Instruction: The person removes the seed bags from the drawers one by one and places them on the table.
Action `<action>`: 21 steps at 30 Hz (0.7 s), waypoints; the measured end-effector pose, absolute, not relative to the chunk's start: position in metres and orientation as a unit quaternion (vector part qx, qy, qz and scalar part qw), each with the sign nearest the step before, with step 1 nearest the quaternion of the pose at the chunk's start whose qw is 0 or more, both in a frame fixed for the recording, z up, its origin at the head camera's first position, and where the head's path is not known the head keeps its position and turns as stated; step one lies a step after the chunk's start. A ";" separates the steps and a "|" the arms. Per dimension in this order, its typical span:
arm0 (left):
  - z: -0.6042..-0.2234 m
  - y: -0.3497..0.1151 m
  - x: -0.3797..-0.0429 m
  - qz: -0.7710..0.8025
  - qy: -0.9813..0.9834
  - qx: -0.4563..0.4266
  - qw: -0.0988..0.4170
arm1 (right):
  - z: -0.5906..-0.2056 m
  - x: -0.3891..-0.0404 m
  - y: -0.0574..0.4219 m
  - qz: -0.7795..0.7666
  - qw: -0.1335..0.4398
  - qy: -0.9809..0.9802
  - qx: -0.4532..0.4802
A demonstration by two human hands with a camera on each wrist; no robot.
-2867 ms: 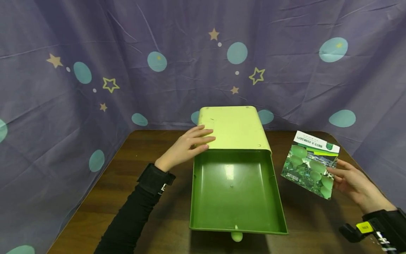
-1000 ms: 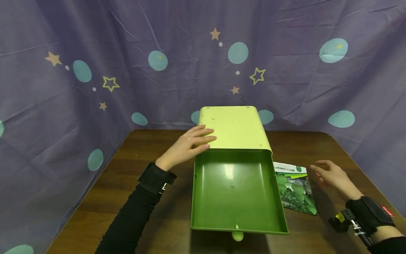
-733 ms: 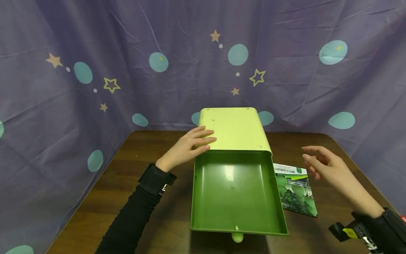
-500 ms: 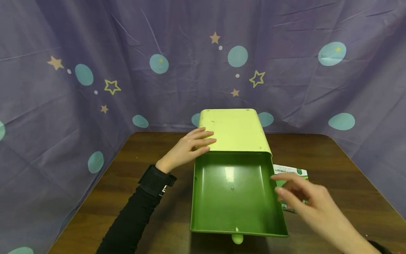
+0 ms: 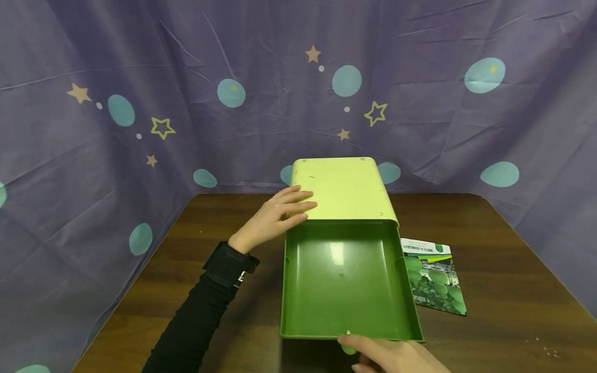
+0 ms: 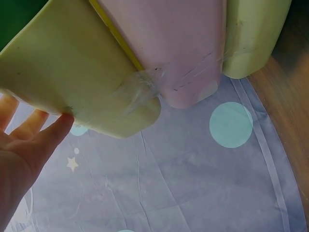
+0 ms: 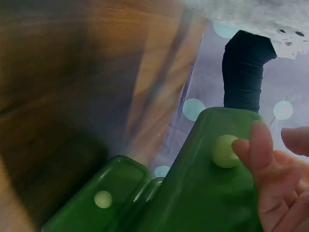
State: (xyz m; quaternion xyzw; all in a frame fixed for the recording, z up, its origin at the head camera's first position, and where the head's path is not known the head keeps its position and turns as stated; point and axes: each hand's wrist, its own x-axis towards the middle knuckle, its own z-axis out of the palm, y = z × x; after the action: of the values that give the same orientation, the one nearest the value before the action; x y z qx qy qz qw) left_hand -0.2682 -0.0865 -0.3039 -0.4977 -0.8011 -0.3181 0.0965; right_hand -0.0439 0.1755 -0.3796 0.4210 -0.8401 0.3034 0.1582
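Background: purple curtain (image 5: 261, 129), stars and dots, behind brown wood-grain table (image 5: 508, 269). Left hand (image 5: 272, 215): fingers spread, touching left edge of pale-green cabinet (image 5: 345, 189). Green drawer (image 5: 345, 300) extends from cabinet front. Right hand (image 5: 392, 355): digits parted at drawer knob (image 5: 348, 350); contact cannot be told. Printed packet (image 5: 436, 282): right of drawer; header characters too small to read.

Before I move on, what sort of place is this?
Probably an indoor booth set up for recording: a patterned curtain hangs behind and beside the wooden table, and the left arm wears a wrist strap.
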 end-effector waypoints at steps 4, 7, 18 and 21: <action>-0.304 -0.086 -0.269 -0.321 -0.800 -0.497 0.096 | -0.384 -0.046 0.175 0.268 0.165 -0.848 0.426; -0.304 -0.086 -0.269 -0.323 -0.799 -0.497 0.097 | -0.390 -0.047 0.175 0.228 0.126 -0.878 0.402; -0.305 -0.085 -0.269 -0.321 -0.798 -0.499 0.103 | -0.398 -0.048 0.172 0.230 0.031 -0.910 0.344; -0.305 -0.086 -0.270 -0.321 -0.799 -0.499 0.102 | -0.395 -0.050 0.171 0.230 0.097 -0.895 0.370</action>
State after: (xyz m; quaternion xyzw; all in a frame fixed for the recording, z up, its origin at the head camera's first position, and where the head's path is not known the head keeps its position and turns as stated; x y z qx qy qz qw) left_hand -0.2696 -0.0859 -0.3051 -0.4989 -0.7985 -0.3212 0.1016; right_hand -0.0497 0.1707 -0.3948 0.3701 -0.8948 0.2299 0.0973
